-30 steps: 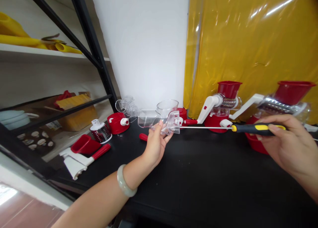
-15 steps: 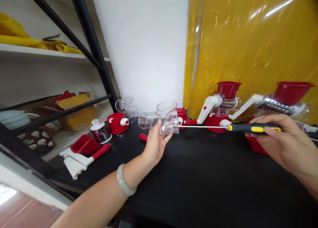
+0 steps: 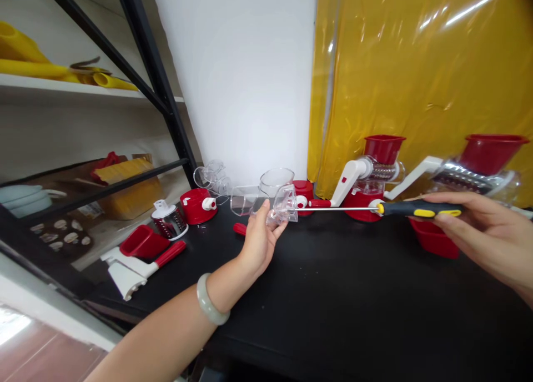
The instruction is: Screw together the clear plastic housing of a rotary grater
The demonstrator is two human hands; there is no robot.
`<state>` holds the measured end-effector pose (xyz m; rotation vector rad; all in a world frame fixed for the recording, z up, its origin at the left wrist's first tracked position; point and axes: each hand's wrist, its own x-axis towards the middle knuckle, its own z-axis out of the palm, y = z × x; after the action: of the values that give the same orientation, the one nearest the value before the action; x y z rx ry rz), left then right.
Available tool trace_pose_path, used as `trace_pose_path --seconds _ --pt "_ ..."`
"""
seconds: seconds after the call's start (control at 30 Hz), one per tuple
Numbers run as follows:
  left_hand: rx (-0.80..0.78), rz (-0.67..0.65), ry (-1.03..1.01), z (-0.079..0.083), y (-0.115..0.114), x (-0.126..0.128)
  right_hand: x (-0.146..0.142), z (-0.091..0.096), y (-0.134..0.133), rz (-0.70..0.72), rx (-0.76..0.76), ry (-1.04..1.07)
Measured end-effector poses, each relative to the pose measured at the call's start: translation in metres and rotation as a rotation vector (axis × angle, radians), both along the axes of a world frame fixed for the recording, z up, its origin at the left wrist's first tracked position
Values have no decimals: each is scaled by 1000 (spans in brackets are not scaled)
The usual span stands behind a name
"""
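My left hand [image 3: 262, 237] is closed around a clear plastic grater housing [image 3: 285, 201], held above the black table. A long screwdriver [image 3: 420, 209] with a black and yellow handle lies level in my right hand [image 3: 483, 226], the fingers pinching the handle's rear. Its thin metal shaft reaches left to the housing's right end. Whether the tip touches a screw inside is too small to tell. Behind the housing, a red base [image 3: 303, 190] with a white knob stands on the table.
Two assembled rotary graters with red hoppers [image 3: 383, 150] stand at the right. On the left lie a drum blade [image 3: 170, 221], a red hopper [image 3: 144, 240], a white handled part [image 3: 129, 271] and another red base [image 3: 197, 206]. A black-framed shelf [image 3: 162, 88] borders the black table [image 3: 333, 304].
My right hand and the screwdriver have shifted slightly left, and the grip on the handle has turned a little. The left hand and housing have barely moved.
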<state>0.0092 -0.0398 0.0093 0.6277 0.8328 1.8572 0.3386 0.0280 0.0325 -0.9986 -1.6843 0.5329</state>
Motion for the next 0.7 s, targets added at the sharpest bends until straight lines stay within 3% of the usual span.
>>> trace_pose_path --seconds 0.1,0.23,0.47,0.7 --pt "6 -9 22 -2 1 1 3 0 1 19 -31 -20" --pt "37 2 69 -4 1 2 6 -5 7 153 -96 37" --pt "47 30 85 -3 0 2 -2 -10 11 327 -240 368" --pt "67 42 97 -3 0 2 7 -12 13 213 -183 56"
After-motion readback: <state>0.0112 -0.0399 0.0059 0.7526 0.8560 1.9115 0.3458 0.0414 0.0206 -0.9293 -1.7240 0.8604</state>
